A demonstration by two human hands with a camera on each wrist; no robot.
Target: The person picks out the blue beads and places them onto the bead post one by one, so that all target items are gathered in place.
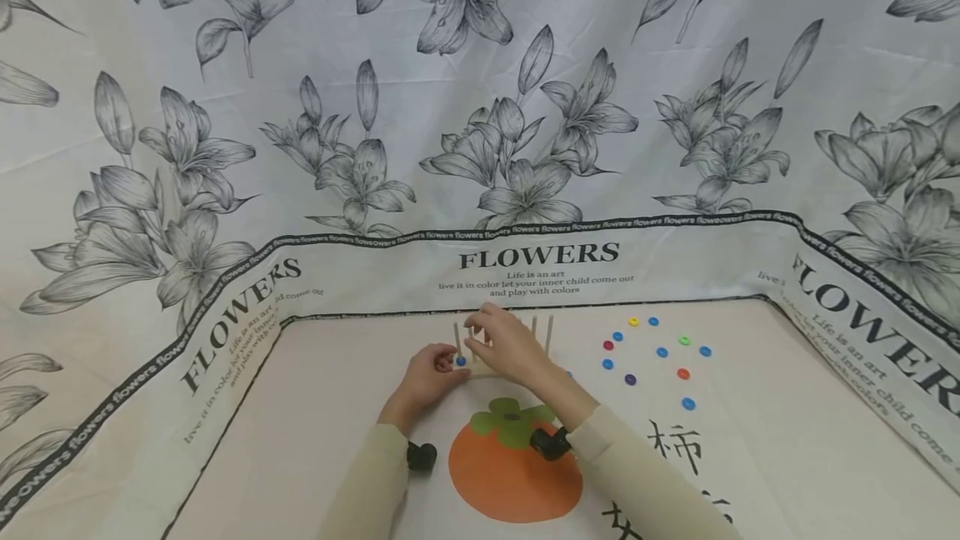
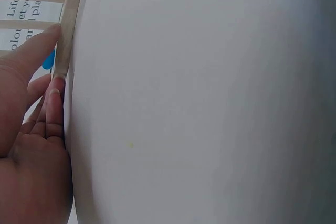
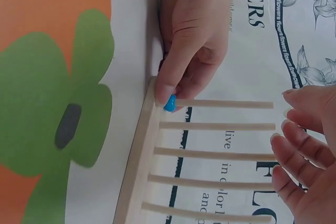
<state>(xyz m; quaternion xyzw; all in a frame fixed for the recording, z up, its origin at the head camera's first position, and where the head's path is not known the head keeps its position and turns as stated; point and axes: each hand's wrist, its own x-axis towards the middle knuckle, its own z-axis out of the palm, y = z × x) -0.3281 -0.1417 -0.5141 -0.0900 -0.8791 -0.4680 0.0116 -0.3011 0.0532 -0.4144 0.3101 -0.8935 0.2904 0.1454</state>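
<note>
Wooden rack, with a row of upright pegs, stands near the middle of the far edge of the surface. At its left end, a blue bead sits low on the end peg, against the base; the other four pegs seen in the right wrist view are bare.

The left hand grips that end of the base, its thumb just beside the bead. The right hand is by the peg tops, thumb and fingers apart, with nothing seen between them.

Loose beads lie to the right of the rack, spread toward the surface's far right corner: a yellow bead, a purple bead, a green bead and several more, mostly blue.

The step in hand looks like threading beads onto pegs, probably just at the start. Going on would call for the right hand to pick up a loose bead and line its hole up over a peg tip, while the left steadies the base.
</note>
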